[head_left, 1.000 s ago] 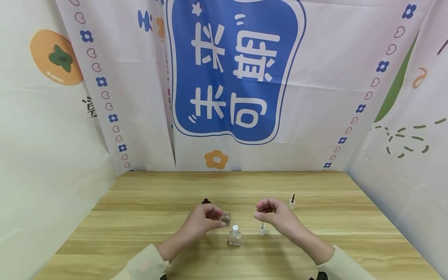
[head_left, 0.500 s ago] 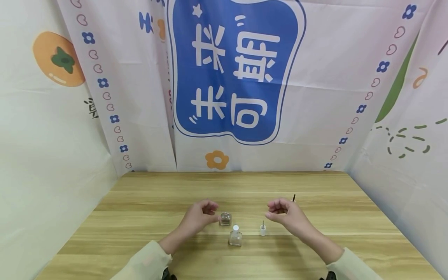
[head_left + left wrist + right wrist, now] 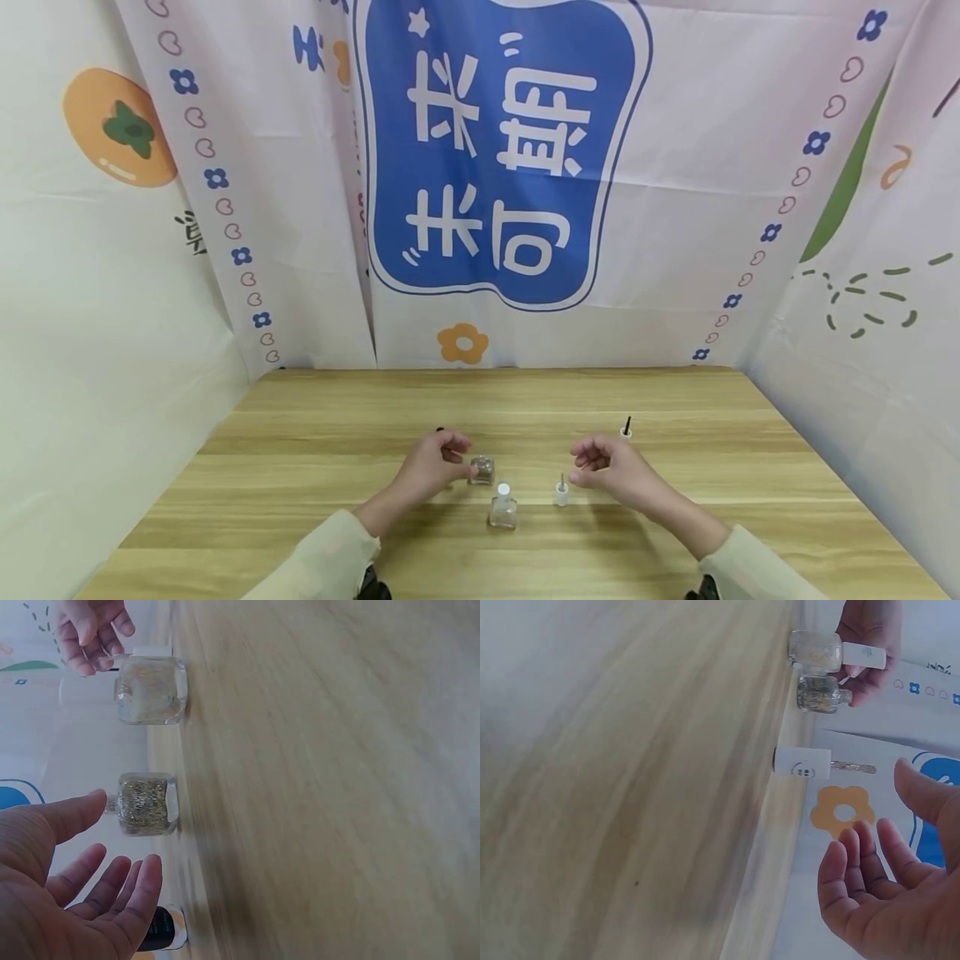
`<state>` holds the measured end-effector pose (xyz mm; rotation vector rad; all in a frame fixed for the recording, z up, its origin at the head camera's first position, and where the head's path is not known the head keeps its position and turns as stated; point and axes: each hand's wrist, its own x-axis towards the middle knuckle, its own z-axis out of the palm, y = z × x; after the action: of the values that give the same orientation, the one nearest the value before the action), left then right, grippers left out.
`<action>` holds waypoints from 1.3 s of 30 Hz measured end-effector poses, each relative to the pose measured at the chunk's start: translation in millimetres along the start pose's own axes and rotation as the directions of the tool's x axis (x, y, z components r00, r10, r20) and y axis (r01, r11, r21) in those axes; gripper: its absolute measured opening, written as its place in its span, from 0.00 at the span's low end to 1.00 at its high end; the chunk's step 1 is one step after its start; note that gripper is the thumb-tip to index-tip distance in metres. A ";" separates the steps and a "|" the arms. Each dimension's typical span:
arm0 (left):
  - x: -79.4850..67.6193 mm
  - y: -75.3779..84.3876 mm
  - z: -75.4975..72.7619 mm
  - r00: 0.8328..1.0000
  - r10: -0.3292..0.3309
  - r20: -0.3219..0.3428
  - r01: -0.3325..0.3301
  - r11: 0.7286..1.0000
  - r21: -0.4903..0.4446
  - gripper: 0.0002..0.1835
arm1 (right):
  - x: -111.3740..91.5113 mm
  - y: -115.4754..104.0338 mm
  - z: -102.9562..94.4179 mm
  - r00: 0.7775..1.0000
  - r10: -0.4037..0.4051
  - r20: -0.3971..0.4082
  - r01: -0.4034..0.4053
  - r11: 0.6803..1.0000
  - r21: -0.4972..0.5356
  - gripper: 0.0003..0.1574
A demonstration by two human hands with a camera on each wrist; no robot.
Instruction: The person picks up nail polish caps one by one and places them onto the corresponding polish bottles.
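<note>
A small bottle of glittery nail polish, its neck uncapped, stands on the table. My left hand hovers just left of it, fingers loosely bent and holding nothing. In the left wrist view the thumb is close to the bottle's neck; I cannot tell whether it touches. A clear nail polish bottle with a white cap stands nearer to me. To its right a white brush cap is set upside down, its glitter-coated brush pointing up. My right hand is beside that brush, fingers apart and holding nothing.
Behind my right hand another white cap stands with a dark brush upward. A dark-capped bottle is mostly hidden behind my left hand. A printed cloth hangs along the table's far edge and both sides.
My left hand has drawn slightly left from the glitter bottle. My right hand has moved right, off the brush cap, then a little lower. Bottles and caps stay in place.
</note>
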<state>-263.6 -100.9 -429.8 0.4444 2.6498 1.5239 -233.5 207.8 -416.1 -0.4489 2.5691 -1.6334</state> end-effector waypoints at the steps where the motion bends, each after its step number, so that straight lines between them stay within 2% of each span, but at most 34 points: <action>1: 0.6 -0.4 0.8 1.000 0.004 0.002 -0.004 1.000 0.001 0.21 | 0.5 0.9 0.3 1.000 -0.005 0.014 0.005 1.000 -0.002 0.25; 7: 4.3 -2.2 4.9 1.000 0.007 0.016 -0.007 1.000 0.011 0.21 | 2.1 7.5 4.0 0.995 0.000 0.098 0.003 1.000 -0.023 0.26; 18: 10.4 -1.6 10.2 0.999 0.000 0.044 -0.001 0.999 0.037 0.18 | 1.8 8.7 12.1 0.984 -0.015 0.178 0.036 0.993 -0.116 0.18; 29: 12.1 -5.0 13.3 0.998 0.030 0.052 -0.033 0.998 0.050 0.16 | 3.4 11.4 20.5 0.986 -0.012 0.169 0.041 0.984 -0.172 0.16; 39: 12.1 -6.0 13.6 0.998 0.024 0.065 -0.027 0.999 0.043 0.13 | 2.8 9.9 24.6 0.989 -0.016 0.149 0.045 0.979 -0.198 0.15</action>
<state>-273.9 -89.0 -440.7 0.5227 2.6427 1.4345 -233.2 189.4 -435.4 -0.6010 2.6370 -1.2987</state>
